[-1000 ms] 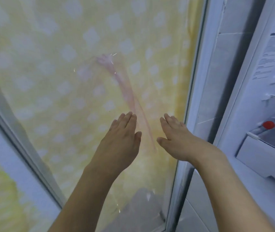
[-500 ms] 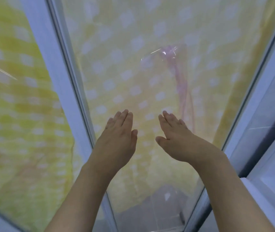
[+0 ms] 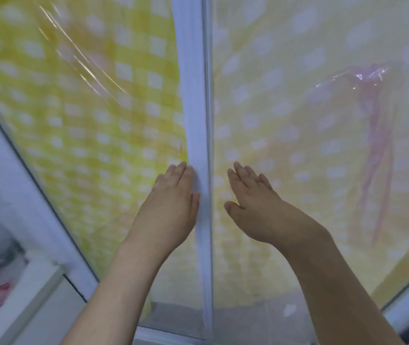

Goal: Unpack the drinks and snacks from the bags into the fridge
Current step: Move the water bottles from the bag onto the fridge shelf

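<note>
From the head camera we press our left hand flat, fingers straight, on the left fridge door at the white centre seam. Our right hand lies flat, grasping nothing, on the right fridge door. Both doors carry yellow checked film.

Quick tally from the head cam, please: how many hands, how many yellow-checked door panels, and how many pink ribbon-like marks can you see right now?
Hands: 2, the left hand and the right hand, both flat with straight fingers.
Yellow-checked door panels: 2, the left panel and the right panel, split by a white divider strip.
Pink ribbon-like marks: 1, the pink streak.
Total: 5
</note>
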Available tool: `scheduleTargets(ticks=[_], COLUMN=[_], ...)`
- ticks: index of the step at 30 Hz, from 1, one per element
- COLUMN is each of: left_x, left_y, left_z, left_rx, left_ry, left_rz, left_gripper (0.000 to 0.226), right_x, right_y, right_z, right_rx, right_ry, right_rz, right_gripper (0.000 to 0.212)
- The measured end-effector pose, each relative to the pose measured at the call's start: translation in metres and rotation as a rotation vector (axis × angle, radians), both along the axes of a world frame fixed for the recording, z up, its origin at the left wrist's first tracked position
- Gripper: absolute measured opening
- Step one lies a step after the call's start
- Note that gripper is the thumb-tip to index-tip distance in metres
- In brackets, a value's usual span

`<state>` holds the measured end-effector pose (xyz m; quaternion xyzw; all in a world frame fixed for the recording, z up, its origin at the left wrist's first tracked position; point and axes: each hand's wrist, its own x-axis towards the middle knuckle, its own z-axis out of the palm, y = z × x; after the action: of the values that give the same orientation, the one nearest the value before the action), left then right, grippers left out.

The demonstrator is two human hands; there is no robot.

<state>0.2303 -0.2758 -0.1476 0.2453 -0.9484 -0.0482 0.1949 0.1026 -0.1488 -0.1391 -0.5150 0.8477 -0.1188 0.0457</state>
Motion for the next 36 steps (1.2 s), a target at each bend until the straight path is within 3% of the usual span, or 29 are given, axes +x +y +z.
scheduleTargets(ticks=[12, 36], left_x=[0.107, 0.349], left_y=[-0.036, -0.024], left_z=[-0.004, -0.003], left_rx=[0.045, 0.024], left_ry=[0.037, 0.071], left_rz=[0.357, 1.056], left_gripper=[0.056, 0.057], right_x=[0.078, 0.296], right_y=[-0.085, -0.194], right_z=[-0.006, 0.0], right_rx=[-0.065, -0.043], right_ry=[0.032, -0.025], right_rz=[0.392, 1.022], right_gripper=[0.065, 0.066])
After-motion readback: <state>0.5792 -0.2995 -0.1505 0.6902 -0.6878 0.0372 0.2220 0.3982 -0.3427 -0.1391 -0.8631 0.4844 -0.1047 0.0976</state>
